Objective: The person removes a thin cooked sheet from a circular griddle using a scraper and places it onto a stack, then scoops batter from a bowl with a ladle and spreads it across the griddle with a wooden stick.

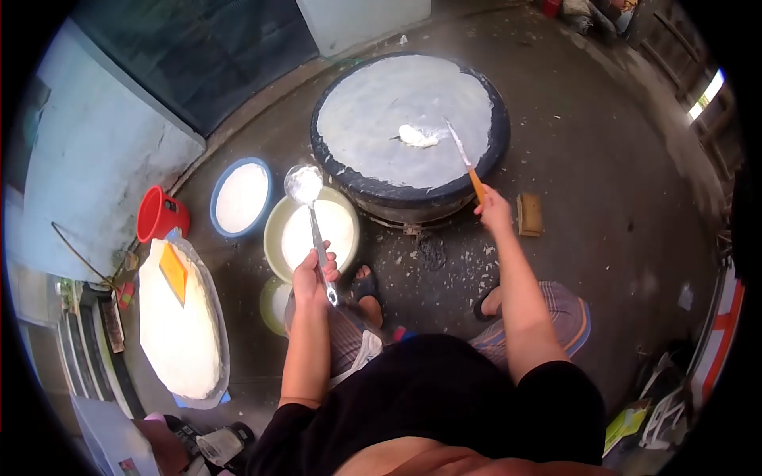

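Note:
My left hand (313, 271) is closed around the handle of a metal ladle (315, 226). The ladle's bowl is coated with white batter and hangs over a pale yellow basin (271, 244) of white liquid. In my right hand (497, 211) is a spatula (466, 161) with an orange-brown handle and a long, narrow blade smeared white. Its blade is over the right part of a large round griddle (373, 186) with a thick black rim. A thin whitish layer (369, 111) covers the griddle's top, and a white lump of batter (418, 136) lies near its middle.
Left of the basin stand a blue-rimmed tub (214, 203) of white stuff and a red bucket (163, 214). An orange, flat piece (173, 274) lies on a pale oval stack (182, 341). A brown block (529, 215) sits on the floor right of the griddle.

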Demonstrator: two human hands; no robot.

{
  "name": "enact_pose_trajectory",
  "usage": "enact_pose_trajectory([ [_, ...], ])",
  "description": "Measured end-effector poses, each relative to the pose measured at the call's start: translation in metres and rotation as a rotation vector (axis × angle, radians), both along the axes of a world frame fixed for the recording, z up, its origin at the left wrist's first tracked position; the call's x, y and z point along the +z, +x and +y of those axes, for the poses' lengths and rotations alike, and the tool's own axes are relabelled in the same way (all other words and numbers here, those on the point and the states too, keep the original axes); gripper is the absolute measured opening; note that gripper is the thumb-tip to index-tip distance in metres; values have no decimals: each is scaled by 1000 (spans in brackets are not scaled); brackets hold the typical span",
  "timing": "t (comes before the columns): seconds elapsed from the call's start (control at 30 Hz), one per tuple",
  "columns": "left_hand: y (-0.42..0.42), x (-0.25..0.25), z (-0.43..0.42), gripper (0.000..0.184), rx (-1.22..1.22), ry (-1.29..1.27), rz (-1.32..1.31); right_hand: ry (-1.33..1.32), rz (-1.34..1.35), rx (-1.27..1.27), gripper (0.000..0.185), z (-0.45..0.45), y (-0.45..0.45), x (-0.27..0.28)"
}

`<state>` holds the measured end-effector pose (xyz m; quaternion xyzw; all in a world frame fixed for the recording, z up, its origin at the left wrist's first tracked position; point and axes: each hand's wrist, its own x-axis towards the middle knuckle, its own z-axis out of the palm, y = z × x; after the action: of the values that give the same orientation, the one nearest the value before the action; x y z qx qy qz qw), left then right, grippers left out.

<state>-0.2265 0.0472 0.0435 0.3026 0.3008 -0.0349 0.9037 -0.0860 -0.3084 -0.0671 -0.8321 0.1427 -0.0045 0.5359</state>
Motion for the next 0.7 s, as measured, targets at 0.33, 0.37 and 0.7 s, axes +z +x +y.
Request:
enact_pose_trajectory([
  [0.33, -7, 46, -24, 27, -184, 304, -27, -187, -238, 19, 31, 47, -6, -3],
  [0.37, -5, 45, -26, 24, -184, 304, -46, -177, -237, 11, 31, 53, -11, -22],
  [0.7, 87, 14, -66, 25, -283, 643, 49, -76, -121, 86, 34, 107, -23, 19],
])
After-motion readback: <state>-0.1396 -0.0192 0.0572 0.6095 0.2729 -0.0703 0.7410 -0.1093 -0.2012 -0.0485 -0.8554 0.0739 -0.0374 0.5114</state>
